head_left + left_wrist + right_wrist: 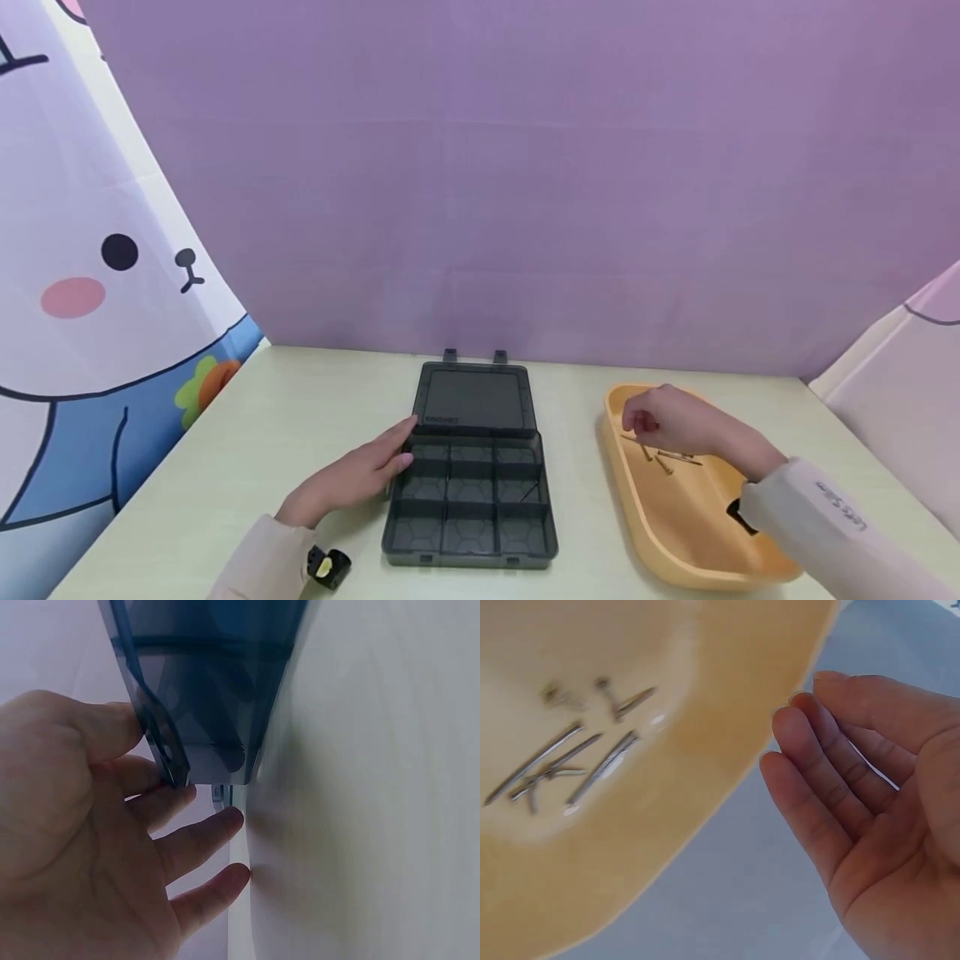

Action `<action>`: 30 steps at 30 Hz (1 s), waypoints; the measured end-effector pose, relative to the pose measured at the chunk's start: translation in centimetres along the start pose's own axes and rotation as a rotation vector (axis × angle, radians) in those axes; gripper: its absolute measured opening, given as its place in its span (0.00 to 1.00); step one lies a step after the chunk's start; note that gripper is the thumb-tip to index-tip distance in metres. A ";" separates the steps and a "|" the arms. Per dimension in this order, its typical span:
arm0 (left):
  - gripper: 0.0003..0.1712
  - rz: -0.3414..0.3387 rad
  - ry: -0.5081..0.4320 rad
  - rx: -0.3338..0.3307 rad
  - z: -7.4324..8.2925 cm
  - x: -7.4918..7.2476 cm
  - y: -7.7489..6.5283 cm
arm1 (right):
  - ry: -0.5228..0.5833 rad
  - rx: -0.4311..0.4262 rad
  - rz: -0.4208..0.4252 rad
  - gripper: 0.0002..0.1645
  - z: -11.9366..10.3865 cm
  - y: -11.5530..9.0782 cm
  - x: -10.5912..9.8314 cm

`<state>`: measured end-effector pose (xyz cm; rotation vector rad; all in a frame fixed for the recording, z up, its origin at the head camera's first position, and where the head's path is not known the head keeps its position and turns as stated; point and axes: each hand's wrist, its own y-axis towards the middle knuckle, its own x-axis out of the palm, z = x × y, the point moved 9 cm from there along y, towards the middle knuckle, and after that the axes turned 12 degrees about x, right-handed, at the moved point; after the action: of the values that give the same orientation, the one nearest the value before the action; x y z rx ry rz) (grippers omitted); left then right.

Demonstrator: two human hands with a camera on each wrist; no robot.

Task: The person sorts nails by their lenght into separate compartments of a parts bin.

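A dark translucent compartment box (470, 508) lies on the table with its lid (474, 398) folded back. My left hand (352, 479) rests at the box's left side. In the left wrist view that hand's thumb (116, 731) touches the box edge, its other fingers loosely spread. A thin nail-like piece (529, 492) leans in the middle right compartment. My right hand (678, 418) hangs over the far end of a yellow tray (637, 525), fingers loosely bent. In the right wrist view nothing shows between its fingertips. Several nails (601, 766) and screws (664, 465) lie in the tray.
The pale table (330, 387) ends at a purple cloth backdrop (487, 192). A cartoon-printed cloth (97, 350) hangs on the left, and another pale cloth (900, 400) hangs on the right. The box and the tray stand apart, with tabletop between them.
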<state>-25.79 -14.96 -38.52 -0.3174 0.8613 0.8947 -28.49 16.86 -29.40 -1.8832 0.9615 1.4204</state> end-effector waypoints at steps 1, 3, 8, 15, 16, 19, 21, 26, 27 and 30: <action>0.34 0.001 -0.001 0.000 0.0 0.0 0.0 | 0.000 -0.003 0.000 0.08 0.4 -0.1 0.2; 0.34 0.002 -0.002 0.003 0.0 0.0 0.0 | -0.009 -0.006 0.002 0.08 1.2 -0.1 0.5; 0.34 0.003 0.000 -0.010 -0.2 0.1 0.1 | -0.034 0.001 0.007 0.10 3.1 -0.1 1.4; 0.34 -0.001 0.003 -0.018 -0.4 0.2 0.3 | -0.065 0.039 0.035 0.10 5.1 -0.4 2.5; 0.34 -0.002 -0.002 -0.019 -0.4 0.3 0.2 | -0.061 0.053 0.035 0.10 5.5 -0.4 2.7; 0.34 -0.008 0.001 -0.017 -0.4 0.4 0.2 | -0.053 0.079 0.038 0.10 6.5 -0.5 3.2; 0.34 -0.012 0.005 -0.016 -0.3 0.4 0.2 | -0.055 0.095 0.036 0.09 7.1 -0.4 3.6; 0.34 -0.008 0.009 -0.015 -0.3 0.3 0.3 | -0.074 0.134 0.027 0.10 8.1 -0.3 4.1; 0.34 -0.006 0.008 -0.016 -0.3 0.2 0.3 | -0.079 0.134 0.026 0.10 8.2 -0.3 4.2; 0.34 -0.004 0.003 -0.024 -0.5 0.2 0.3 | -0.089 0.137 0.033 0.12 8.3 -0.3 4.3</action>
<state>-26.17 -14.96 -38.97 -0.3412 0.8533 0.9011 -32.00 22.77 -35.71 -1.6978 1.0240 1.4081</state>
